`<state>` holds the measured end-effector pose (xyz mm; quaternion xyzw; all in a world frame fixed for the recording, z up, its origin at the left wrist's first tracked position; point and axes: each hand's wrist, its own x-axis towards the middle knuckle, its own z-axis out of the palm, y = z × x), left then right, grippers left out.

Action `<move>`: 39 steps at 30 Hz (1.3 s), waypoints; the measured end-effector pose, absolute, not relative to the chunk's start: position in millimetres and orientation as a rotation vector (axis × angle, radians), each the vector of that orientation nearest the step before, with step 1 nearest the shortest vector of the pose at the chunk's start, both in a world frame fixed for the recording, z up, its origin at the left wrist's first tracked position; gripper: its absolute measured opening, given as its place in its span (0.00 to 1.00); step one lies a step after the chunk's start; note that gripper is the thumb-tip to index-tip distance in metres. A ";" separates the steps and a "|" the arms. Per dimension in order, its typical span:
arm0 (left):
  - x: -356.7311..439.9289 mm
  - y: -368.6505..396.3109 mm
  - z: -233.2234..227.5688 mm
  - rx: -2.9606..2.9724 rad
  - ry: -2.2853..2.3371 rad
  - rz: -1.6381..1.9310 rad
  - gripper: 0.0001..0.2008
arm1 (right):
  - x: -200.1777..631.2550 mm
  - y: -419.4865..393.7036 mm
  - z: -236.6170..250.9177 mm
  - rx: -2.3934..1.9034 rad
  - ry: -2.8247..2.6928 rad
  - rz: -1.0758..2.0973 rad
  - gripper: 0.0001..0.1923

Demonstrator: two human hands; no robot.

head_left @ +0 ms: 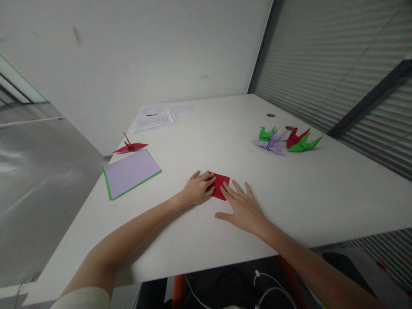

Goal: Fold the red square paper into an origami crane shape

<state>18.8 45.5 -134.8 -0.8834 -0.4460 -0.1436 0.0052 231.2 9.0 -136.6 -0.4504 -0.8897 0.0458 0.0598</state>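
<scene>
So, both hands are flat on a small folded red paper [220,186] near the front middle of the white table [322,189]. The left hand [197,189] pins its 9 o'clock edge, fingers together, and the right hand [243,208] presses the 4 o'clock corner with fingers spread (nothing pinched, just palms-down pressure). To do this crease well I'd say hold one side still and run a fingertip firmly along the fold. Finished paper cranes [285,140] sit at 2 o'clock, a stack of colored sheets [130,173] at 10, well apart.
</scene>
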 end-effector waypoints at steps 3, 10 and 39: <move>20.1 42.9 -134.9 -2.724 -1.428 -0.484 0.18 | 235.2 10.7 -133.8 -1.353 -2.682 0.160 0.48; 20.8 35.5 -125.4 -2.731 -1.306 -0.493 0.17 | 256.8 66.9 -127.0 -1.103 -2.652 0.363 0.21; 18.2 41.7 -132.4 -3.195 -0.540 -0.679 0.18 | 250.3 74.1 -151.2 -1.515 -2.221 0.214 0.05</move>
